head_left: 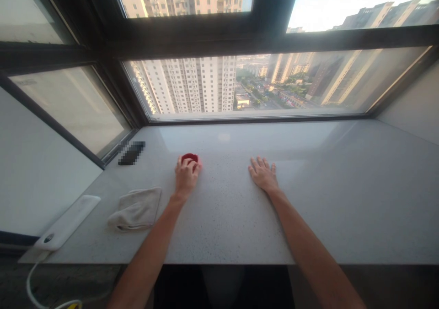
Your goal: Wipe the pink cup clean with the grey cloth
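The left hand (pixel 187 177) rests over a small red object (pixel 190 157) near the middle of the desk (pixel 226 219), toward the window. Its fingers (pixel 184 165) curl together over the near side and appear clamped on the object, with only the red top edge showing beyond them. The object looks stiff and light enough for one hand, though the fingers hide most of its shape and the material is hard to judge. Its rounded sides look easiest to take hold of, and a glossy finish could make them a little slippery. It may be a small cup or lid, but whether it is hollow or holds anything cannot be told.

The right hand (pixel 263 175) lies flat on the speckled stone at center right, well apart from the left. Its fingers (pixel 259 165) are spread apart and hold nothing.

A folded beige cloth (pixel 135 209) lies at lower left, just beside the left forearm. Farther left are a long white pad (pixel 66 222) with a white cable (pixel 30 286) running down from its end, and a dark, pixelated phone (pixel 131 153) against the window (pixel 185 84) frame.
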Motion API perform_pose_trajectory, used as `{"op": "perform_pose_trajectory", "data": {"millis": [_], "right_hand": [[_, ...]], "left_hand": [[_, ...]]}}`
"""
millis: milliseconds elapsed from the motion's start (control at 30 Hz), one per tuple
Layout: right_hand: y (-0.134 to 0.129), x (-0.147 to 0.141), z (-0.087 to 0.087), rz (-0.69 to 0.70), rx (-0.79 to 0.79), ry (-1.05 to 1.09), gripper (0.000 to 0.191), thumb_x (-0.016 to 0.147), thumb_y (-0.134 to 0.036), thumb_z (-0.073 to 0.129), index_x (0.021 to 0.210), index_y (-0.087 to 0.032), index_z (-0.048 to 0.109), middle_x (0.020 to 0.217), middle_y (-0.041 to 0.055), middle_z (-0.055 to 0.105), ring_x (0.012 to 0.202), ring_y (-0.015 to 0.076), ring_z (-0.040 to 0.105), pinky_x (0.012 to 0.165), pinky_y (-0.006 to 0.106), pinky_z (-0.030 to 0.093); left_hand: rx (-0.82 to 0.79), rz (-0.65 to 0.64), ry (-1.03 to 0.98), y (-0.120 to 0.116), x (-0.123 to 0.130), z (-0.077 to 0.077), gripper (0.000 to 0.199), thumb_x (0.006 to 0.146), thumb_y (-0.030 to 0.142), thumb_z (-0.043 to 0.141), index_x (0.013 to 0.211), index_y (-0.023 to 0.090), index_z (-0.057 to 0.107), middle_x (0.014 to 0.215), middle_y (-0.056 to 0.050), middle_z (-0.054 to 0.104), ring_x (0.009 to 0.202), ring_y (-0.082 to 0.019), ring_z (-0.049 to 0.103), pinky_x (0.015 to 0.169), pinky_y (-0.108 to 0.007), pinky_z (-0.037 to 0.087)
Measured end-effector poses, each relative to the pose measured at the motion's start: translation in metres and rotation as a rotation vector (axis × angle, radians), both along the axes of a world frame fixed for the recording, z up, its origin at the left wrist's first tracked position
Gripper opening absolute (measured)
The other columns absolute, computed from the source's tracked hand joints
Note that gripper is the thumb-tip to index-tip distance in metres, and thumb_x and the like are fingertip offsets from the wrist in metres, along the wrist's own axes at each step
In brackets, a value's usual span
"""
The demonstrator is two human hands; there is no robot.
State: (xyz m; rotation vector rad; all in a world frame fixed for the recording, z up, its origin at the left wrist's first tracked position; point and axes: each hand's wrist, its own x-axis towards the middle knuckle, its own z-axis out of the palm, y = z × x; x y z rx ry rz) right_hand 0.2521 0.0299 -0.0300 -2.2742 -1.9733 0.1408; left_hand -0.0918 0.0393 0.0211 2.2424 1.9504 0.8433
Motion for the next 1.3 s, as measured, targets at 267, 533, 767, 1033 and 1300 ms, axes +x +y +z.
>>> {"op": "perform_pose_trajectory", "data": {"millis": [267, 533, 767, 1033, 1300], "right_hand": [[0.0, 0.001, 0.0, 0.005, -0.002, -0.031, 0.065, 0.116, -0.049, 0.021, 0.176, -0.027, 0.032, 0.186, 0.0102, 0.026, 0.172, 0.0335, 0.02, 0.135, 0.069, 0.016], [0.0, 0.0, 0.0, 0.006, 0.02, 0.002, 0.065, 0.115, -0.048, 0.023, 0.175, -0.025, 0.035, 0.185, 0.0118, 0.027, 0.171, 0.0346, 0.02, 0.134, 0.07, 0.014], [-0.001, -0.002, 0.003, 0.005, 0.014, 0.021, 0.065, 0.115, -0.047, 0.025, 0.175, -0.024, 0.035, 0.185, 0.0115, 0.027, 0.172, 0.0356, 0.019, 0.135, 0.07, 0.013], [0.0, 0.001, 0.001, 0.009, 0.006, -0.008, 0.065, 0.116, -0.048, 0.023, 0.175, -0.026, 0.035, 0.185, 0.0119, 0.027, 0.171, 0.0344, 0.02, 0.134, 0.069, 0.015], [0.0, 0.0, 0.001, 0.014, 0.026, 0.027, 0.064, 0.116, -0.047, 0.025, 0.175, -0.024, 0.036, 0.185, 0.0108, 0.027, 0.171, 0.0362, 0.02, 0.135, 0.07, 0.013]], "left_hand": [[-0.046, -0.339, 0.011, -0.039, 0.105, -0.005, 0.032, 0.113, 0.04, 0.051, 0.121, 0.026, 0.078, 0.156, -0.012, 0.063, 0.169, -0.039, 0.029, 0.133, -0.063, 0.037], [0.021, 0.022, 0.104, -0.052, -0.052, 0.008, 0.05, 0.114, 0.041, 0.035, 0.153, 0.027, 0.063, 0.176, -0.011, 0.045, 0.17, -0.034, 0.03, 0.14, -0.064, 0.02], [-0.124, 0.222, 0.292, -0.098, -0.178, -0.039, 0.064, 0.107, 0.042, 0.033, 0.157, 0.015, 0.063, 0.168, -0.021, 0.054, 0.165, -0.043, 0.039, 0.132, -0.071, 0.032], [-0.136, -0.11, 0.292, -0.133, 0.003, -0.036, 0.064, 0.111, 0.041, 0.036, 0.168, 0.016, 0.049, 0.177, -0.018, 0.043, 0.169, -0.037, 0.035, 0.139, -0.064, 0.027], [-0.132, -0.01, 0.248, -0.168, 0.137, -0.033, 0.062, 0.114, 0.037, 0.035, 0.166, 0.005, 0.049, 0.174, -0.022, 0.045, 0.168, -0.038, 0.036, 0.14, -0.064, 0.025]]}}
